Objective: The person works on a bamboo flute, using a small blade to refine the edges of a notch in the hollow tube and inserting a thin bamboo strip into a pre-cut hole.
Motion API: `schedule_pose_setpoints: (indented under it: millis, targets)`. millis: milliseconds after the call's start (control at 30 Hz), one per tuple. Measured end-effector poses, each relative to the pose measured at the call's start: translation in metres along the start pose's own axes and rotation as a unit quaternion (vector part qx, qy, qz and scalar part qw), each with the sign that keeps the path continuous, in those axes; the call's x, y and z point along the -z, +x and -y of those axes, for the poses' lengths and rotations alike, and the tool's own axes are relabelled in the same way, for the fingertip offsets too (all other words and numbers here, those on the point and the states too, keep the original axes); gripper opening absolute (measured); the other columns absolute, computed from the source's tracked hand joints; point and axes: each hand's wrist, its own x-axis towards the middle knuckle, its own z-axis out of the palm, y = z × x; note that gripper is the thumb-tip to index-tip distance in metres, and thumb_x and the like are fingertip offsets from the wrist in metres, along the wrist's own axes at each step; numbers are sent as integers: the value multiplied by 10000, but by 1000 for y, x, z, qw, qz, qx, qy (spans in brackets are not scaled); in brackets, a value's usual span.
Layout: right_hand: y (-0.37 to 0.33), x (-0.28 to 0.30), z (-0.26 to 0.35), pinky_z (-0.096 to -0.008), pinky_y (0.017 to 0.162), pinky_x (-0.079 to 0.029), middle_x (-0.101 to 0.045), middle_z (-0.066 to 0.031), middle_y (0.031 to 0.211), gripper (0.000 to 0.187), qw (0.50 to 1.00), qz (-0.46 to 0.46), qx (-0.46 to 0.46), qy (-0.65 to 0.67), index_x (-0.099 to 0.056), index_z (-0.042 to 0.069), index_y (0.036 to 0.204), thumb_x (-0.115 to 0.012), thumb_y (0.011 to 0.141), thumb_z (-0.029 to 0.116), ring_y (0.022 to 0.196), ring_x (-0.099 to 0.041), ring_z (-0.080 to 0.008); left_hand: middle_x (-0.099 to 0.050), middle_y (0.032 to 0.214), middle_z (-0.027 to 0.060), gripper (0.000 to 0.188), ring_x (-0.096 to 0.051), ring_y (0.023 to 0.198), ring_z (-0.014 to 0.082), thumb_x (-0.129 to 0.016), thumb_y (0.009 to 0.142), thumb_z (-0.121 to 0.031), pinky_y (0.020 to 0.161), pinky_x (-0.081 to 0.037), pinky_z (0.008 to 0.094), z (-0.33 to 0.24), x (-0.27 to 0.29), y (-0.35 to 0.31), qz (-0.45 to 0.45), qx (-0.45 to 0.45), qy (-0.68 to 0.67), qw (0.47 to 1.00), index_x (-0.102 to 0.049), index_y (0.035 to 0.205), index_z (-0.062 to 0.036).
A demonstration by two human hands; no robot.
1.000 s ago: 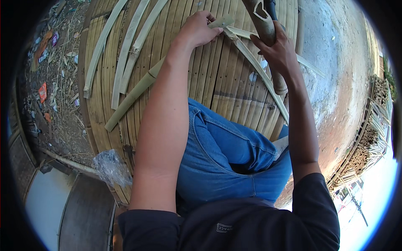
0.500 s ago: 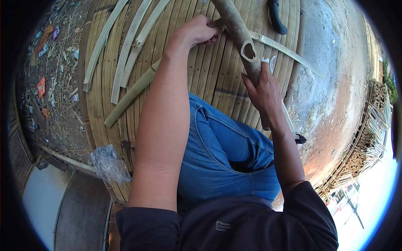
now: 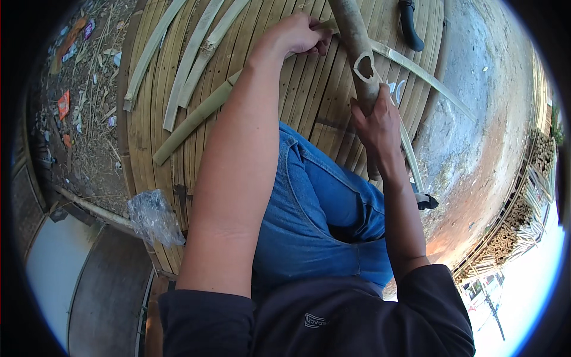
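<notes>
A thick bamboo pole [image 3: 355, 41] with a heart-shaped hole cut in it runs from the top of the view down toward my lap. My right hand [image 3: 377, 122] grips the pole just below the hole. My left hand [image 3: 295, 35] is closed on the end of a thin bamboo strip [image 3: 416, 71] right beside the pole, near the top. The strip curves away to the right over the bamboo slat platform [image 3: 303, 95] I sit on. My legs in blue jeans [image 3: 315, 208] are below the hands.
Several split bamboo strips [image 3: 196, 65] lie on the platform's left part. A dark curved tool handle [image 3: 410, 24] rests at the top. A crumpled clear plastic bag [image 3: 153, 217] sits at the platform's left edge. Littered dirt lies left, bare reddish ground right.
My right hand has slid down the pole toward me, and the pole's holed section has come into clear view. My left hand stays near the top on the strip.
</notes>
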Motion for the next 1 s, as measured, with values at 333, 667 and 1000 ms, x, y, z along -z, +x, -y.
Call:
schedule_pose_setpoints:
  millis: [333, 667, 1000]
  targets:
    - [-3, 26, 23, -552, 739, -514, -670, -321, 871, 446, 996, -70, 18, 47, -468, -34, 1148, -694, 882, 243, 841, -661, -505, -663, 701, 9, 334, -532, 593, 60, -627, 997, -334, 593, -443, 234, 15, -4, 12, -38, -32, 11, 999, -683, 847, -41]
    - [-14, 18, 29, -557, 752, -508, -660, -316, 897, 407, 980, -135, -22, 147, -452, -25, 1087, -693, 861, 213, 859, -647, -511, -657, 699, 29, 283, -575, 618, 87, -616, 1001, -245, 593, -450, 270, 22, -15, 11, -32, -66, -4, 997, -675, 829, -28]
    - [2, 13, 23, -533, 744, -526, -674, -322, 879, 416, 999, -16, -27, -42, -471, -19, 1123, -700, 869, 216, 859, -679, -492, -703, 679, 30, 352, -648, 639, 111, -639, 978, -341, 672, -512, 312, 17, -14, 15, -28, -34, -11, 999, -712, 796, -49]
